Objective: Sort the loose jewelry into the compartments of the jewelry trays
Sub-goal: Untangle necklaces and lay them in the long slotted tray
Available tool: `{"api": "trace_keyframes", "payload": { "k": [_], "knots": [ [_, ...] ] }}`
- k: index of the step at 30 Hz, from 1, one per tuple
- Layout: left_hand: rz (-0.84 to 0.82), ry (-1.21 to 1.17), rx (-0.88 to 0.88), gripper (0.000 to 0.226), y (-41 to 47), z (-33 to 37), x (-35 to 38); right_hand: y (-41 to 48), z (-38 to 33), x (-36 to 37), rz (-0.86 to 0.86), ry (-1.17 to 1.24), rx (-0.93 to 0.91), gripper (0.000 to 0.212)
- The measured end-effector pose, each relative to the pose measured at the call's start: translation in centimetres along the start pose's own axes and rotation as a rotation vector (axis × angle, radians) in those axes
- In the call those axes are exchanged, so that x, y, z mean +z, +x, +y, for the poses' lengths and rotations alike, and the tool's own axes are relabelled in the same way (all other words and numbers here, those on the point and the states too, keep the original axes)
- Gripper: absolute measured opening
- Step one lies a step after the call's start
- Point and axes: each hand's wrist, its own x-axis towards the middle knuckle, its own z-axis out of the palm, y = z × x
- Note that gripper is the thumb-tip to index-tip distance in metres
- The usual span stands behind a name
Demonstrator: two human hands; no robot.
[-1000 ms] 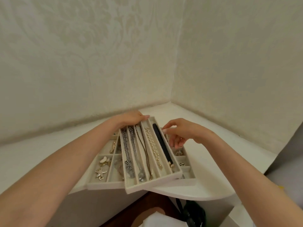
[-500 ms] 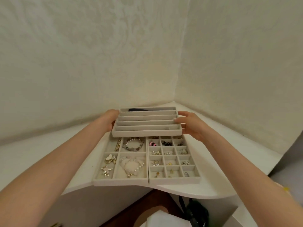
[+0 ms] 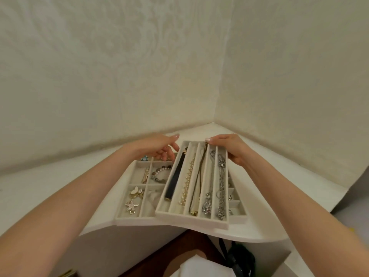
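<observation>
Five-slot necklace tray [image 3: 191,219] lying atop two compartment trays [image 3: 135,220] on white corner surface [image 3: 259,226], slots running near-to-far, far end skewed slightly right, right hand [image 3: 231,150] gripping far right corner, left hand [image 3: 157,145] curled beside far left corner, grip unclear

Mostly hidden under slotted tray [image 3: 191,219]: grid tray [image 3: 238,218]; its small pieces [image 3: 230,197] too tiny to identify.

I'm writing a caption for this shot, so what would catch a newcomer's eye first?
The long-slot tray lies askew over the lower trays on the white corner shelf, holding a black strap, a pearl strand and silver chains. The right hand grips its far right edge; the left hand is by its far left corner. A starfish brooch glints in the left one's near compartment.
</observation>
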Motion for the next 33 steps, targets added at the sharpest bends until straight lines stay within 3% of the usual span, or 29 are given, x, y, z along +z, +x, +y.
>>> {"api": "trace_keyframes", "payload": {
  "k": [3,10,14,19,23,26,28,30,33],
  "knots": [
    [0.082,0.184,0.065,0.040,0.1,0.2,0.8,0.1,0.6,0.6,-0.019,-0.004,0.013,0.011],
    [0.234,0.211,0.094,0.027,0.5,-0.5,0.8,0.3,0.9,2.5,-0.074,-0.024,-0.031,0.011],
    [0.252,0.319,0.060,0.024,0.2,-0.4,0.6,0.9,0.5,3.4,-0.022,-0.226,-0.189,0.013],
    [0.248,0.306,-0.022,0.024,-0.3,-1.2,0.4,1.1,0.2,3.1,-0.008,-0.435,-0.235,0.009],
    [0.267,0.375,-0.070,0.023,-0.3,-1.5,0.4,0.5,-0.8,2.5,-0.053,-0.794,-0.214,0.008],
    [0.435,0.729,0.032,0.026,-0.5,-1.2,0.8,-0.2,-1.7,2.6,-0.098,-0.983,-0.160,0.010],
    [0.543,0.793,0.234,0.020,-0.9,-0.5,1.5,-0.7,-2.2,3.1,-0.146,-1.081,-0.150,0.015],
    [0.486,0.680,0.444,0.007,-1.6,0.8,2.6,-1.0,-2.5,3.8,-0.160,-1.193,-0.152,0.019],
    [0.286,0.549,0.521,0.004,-2.1,1.8,4.3,-0.9,-2.3,4.6,-0.136,-1.296,-0.150,0.021]
  ]
}}
